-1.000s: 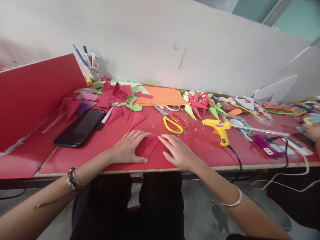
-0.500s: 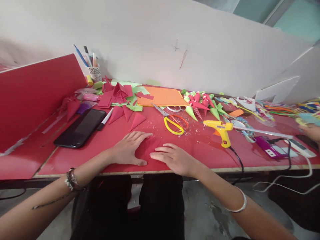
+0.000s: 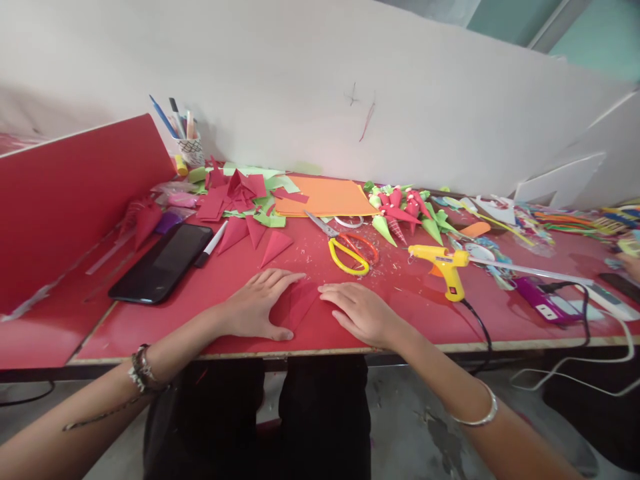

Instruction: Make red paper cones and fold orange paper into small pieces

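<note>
The paper (image 3: 303,303), a flat red triangle almost lost against the equally red table (image 3: 410,327), lies between the hands near the worn front edge. The left hand (image 3: 260,303) has its thumb spread wide from its fingers; the right hand (image 3: 363,312) keeps its fingers together, thumb slightly apart. Beyond stands a white, scribbled wall (image 3: 280,87); below, a stained grey floor (image 3: 400,413).

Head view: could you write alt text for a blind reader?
A left hand and right hand flank a red paper piece on a red table; scissors lie beyond, a phone left, a yellow glue gun right.
</note>
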{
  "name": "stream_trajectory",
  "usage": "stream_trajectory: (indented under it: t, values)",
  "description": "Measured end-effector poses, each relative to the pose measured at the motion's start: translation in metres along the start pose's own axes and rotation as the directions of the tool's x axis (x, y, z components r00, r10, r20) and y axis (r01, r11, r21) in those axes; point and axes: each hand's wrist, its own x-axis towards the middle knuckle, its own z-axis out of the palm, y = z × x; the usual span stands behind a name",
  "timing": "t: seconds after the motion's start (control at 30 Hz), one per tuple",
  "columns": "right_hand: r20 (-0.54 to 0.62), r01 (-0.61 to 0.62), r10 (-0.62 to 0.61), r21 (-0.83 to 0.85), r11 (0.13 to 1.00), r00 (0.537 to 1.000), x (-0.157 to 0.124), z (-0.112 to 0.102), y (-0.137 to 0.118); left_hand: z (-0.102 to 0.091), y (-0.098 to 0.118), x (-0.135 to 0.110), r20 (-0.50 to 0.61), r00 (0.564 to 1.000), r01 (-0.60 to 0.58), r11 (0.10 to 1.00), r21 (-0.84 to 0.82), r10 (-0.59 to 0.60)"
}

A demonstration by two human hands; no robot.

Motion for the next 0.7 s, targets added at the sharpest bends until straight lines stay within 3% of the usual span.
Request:
stream_trajectory:
  t: [0.17,0.37,0.47,0.57,0.7]
  values:
    - [-0.025,-0.047,0.047,0.004,0.999,0.999,-0.001,0.003,-0.002,0.001,-0.001,-0.002,-0.007,1.000,0.003,1.000,-0.019,-0.003]
    - [-0.115,-0.147,0.155,0.074,0.986,0.981,0.008,0.000,-0.012,0.002,0.001,-0.007,-0.106,0.994,0.000,0.999,-0.052,-0.005]
    - [-0.152,-0.178,0.184,0.053,0.983,0.971,0.018,-0.001,-0.016,0.010,0.010,-0.005,-0.203,0.970,0.128,0.991,-0.037,-0.133]
    - [-0.200,-0.244,0.239,0.002,0.970,0.950,0.026,-0.001,-0.010,0.021,0.022,-0.003,-0.305,0.907,0.311,0.950,0.021,-0.290]
    - [-0.282,-0.425,0.380,-0.114,0.898,0.881,0.032,-0.008,0.012,0.026,0.031,-0.003,-0.353,0.870,0.363,0.932,-0.017,-0.345]
